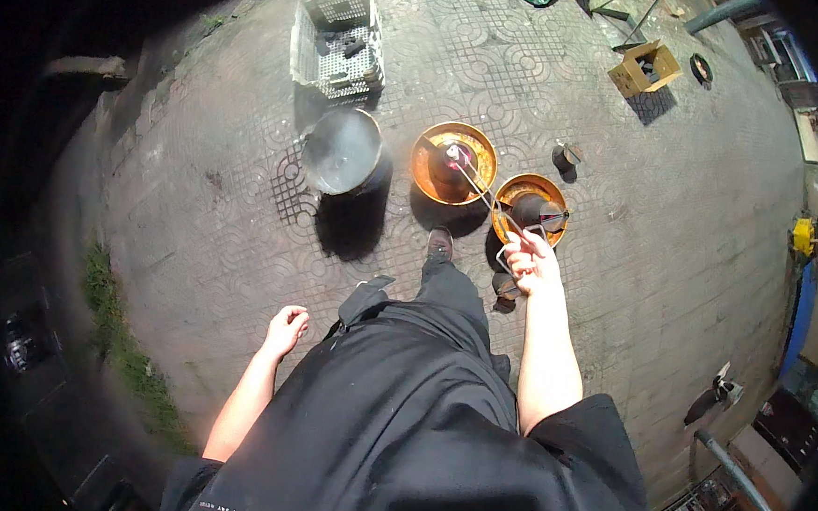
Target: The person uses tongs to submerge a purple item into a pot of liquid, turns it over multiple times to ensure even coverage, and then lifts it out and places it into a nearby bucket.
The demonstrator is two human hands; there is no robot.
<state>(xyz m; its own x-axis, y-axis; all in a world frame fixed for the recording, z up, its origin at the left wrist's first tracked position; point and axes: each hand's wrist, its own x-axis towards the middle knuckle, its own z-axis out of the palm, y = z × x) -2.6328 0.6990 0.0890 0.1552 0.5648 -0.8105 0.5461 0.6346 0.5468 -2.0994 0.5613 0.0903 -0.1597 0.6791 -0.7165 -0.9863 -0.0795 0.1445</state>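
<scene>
My right hand [529,261] is closed around the handles of long metal tongs [480,189]. Their far tips reach into a round orange metal pan [489,151] with a dark, chimney-like middle, where something glows pinkish red beside a small pale piece. Just under the tongs stands a second orange pan [502,226] with a dark cylinder [528,210] in it, partly covered by a dark lid or flap. My left hand [287,329] hangs at my left side, fingers loosely curled, with nothing seen in it.
Left of the pans stands a metal bucket [345,150], hazy inside. Beyond it, a pale plastic crate [299,45] holds dark chunks. A cardboard box [627,76] with dark pieces lies far right. Small dark objects stand beside the pans [566,158] and near my right wrist [505,286].
</scene>
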